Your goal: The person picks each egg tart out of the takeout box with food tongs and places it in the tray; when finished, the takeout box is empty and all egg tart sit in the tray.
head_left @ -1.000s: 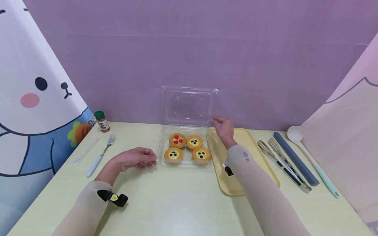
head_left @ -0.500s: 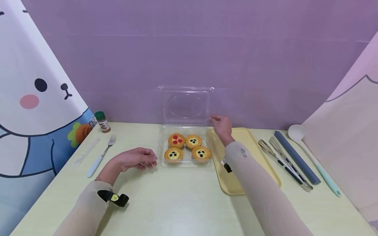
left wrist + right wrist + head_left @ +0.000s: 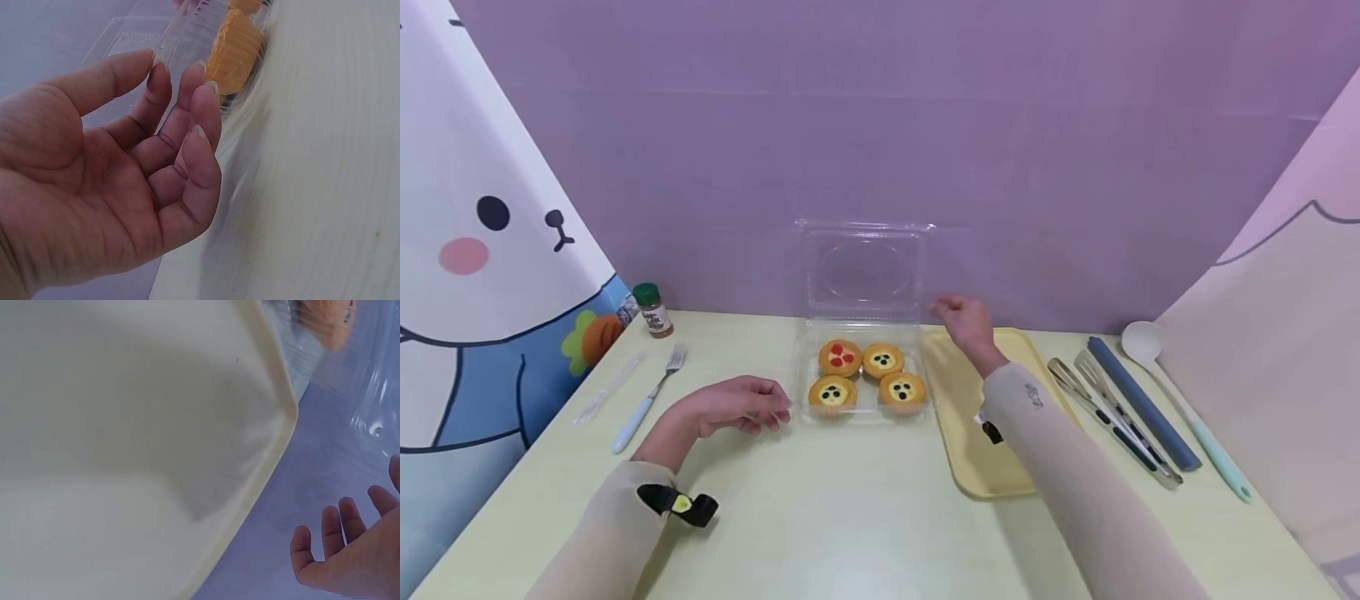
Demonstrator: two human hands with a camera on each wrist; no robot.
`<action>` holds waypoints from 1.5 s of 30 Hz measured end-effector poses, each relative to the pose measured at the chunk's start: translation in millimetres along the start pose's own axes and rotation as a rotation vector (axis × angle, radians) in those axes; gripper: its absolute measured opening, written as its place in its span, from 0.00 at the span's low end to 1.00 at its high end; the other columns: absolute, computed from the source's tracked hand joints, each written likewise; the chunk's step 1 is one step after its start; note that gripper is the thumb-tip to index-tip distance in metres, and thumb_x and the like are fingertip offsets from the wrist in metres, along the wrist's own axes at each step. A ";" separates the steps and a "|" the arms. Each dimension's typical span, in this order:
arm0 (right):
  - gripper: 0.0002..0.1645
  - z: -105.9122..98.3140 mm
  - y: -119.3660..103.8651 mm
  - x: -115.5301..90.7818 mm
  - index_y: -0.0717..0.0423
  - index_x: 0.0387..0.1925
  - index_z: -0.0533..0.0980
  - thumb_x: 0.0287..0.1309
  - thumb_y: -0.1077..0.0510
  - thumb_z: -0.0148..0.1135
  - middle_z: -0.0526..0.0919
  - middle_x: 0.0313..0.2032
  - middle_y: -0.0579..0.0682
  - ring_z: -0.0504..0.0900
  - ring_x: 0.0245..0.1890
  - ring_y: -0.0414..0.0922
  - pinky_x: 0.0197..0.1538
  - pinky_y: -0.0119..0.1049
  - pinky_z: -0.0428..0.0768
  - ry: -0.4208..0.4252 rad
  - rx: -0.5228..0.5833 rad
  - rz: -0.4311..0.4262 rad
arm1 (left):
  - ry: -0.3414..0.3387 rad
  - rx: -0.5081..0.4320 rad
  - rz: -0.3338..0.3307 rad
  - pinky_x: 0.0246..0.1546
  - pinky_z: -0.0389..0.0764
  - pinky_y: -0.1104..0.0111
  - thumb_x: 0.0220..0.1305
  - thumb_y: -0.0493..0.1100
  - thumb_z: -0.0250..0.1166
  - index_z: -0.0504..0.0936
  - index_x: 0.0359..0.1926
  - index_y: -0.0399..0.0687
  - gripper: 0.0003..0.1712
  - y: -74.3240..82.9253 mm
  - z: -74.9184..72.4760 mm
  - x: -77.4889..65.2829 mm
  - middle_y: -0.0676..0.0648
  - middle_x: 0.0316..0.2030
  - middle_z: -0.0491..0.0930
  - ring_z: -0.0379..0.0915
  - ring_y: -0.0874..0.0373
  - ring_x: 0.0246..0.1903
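A clear plastic clamshell box [image 3: 863, 415] sits on the table, its lid [image 3: 865, 275] standing upright at the back. Inside are several small tarts: one with red fruit [image 3: 840, 358], the others, like the front right tart [image 3: 902, 390], with dark berries on cream. My left hand [image 3: 741, 407] pinches the box's left rim between thumb and index finger, the other fingers loosely curled, as the left wrist view shows. Just off the lid's lower right edge is my right hand [image 3: 967, 329], over the tray's far end. Its fingers are loosely bent around nothing in the right wrist view.
A yellow tray [image 3: 981, 475] lies right of the box. Farther right are metal tongs [image 3: 1112, 421], a blue roll [image 3: 1142, 404] and a large spoon [image 3: 1187, 412]. On the left are a fork [image 3: 651, 400], a wrapped plastic utensil [image 3: 610, 387] and a green-capped jar [image 3: 652, 310].
The lid has tipped slightly left, and a small gap now shows between it and my right fingertips, which were at its edge. My left hand has stayed at the rim. The view has shifted slightly.
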State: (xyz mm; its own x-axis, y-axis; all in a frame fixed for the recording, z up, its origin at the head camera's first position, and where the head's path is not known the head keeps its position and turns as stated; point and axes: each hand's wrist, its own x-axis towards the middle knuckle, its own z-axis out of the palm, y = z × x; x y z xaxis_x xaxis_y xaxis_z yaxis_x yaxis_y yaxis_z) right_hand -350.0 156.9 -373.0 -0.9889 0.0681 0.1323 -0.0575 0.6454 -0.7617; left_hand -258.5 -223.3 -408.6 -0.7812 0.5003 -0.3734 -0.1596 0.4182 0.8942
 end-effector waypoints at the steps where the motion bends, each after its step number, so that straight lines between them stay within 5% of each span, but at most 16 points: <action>1: 0.27 -3.1 0.8 -2.1 0.57 0.60 0.78 0.68 0.45 0.60 0.83 0.57 0.61 0.82 0.56 0.57 0.56 0.50 0.79 0.004 -0.001 -0.010 | 0.001 0.004 0.002 0.44 0.79 0.63 0.70 0.48 0.62 0.79 0.48 0.38 0.17 -0.1 -0.5 0.2 0.47 0.42 0.82 0.80 0.54 0.42; 13: 0.32 -44.1 24.3 -48.4 0.57 0.63 0.76 0.67 0.42 0.61 0.82 0.57 0.61 0.81 0.56 0.58 0.56 0.52 0.79 -0.032 -0.059 -0.125 | 0.001 0.012 0.014 0.45 0.79 0.62 0.72 0.49 0.60 0.78 0.48 0.39 0.17 -1.6 -5.3 -0.3 0.47 0.43 0.82 0.79 0.54 0.43; 22: 0.29 -76.9 56.4 -83.2 0.56 0.61 0.78 0.67 0.44 0.62 0.82 0.58 0.60 0.80 0.57 0.60 0.56 0.55 0.78 0.034 -0.158 -0.164 | -0.015 0.019 0.009 0.45 0.79 0.62 0.71 0.50 0.61 0.77 0.49 0.38 0.19 -0.1 -5.7 1.5 0.47 0.43 0.82 0.79 0.54 0.43; 36: 0.32 -128.5 113.3 -119.0 0.63 0.62 0.76 0.66 0.44 0.63 0.78 0.60 0.66 0.75 0.63 0.65 0.62 0.61 0.70 0.120 -0.330 -0.177 | -0.036 0.022 0.027 0.44 0.79 0.62 0.73 0.52 0.60 0.77 0.47 0.40 0.18 -2.8 -5.8 -2.6 0.47 0.44 0.82 0.78 0.55 0.43; 45: 0.32 -153.5 144.6 -136.2 0.67 0.60 0.76 0.67 0.46 0.61 0.80 0.56 0.71 0.80 0.53 0.67 0.53 0.61 0.74 0.164 -0.413 -0.118 | -0.045 0.011 0.022 0.42 0.79 0.63 0.72 0.51 0.60 0.78 0.45 0.41 0.16 -1.8 -5.1 -0.1 0.49 0.43 0.82 0.78 0.55 0.42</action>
State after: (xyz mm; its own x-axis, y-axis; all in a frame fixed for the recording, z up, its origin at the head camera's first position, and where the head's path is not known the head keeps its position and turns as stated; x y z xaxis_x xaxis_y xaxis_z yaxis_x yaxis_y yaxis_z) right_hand -202.6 357.7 -403.8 -0.9420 0.0742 0.3272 -0.0760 0.9027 -0.4236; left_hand -261.2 -227.9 -408.9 -0.7564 0.5432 -0.3644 -0.1358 0.4145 0.8998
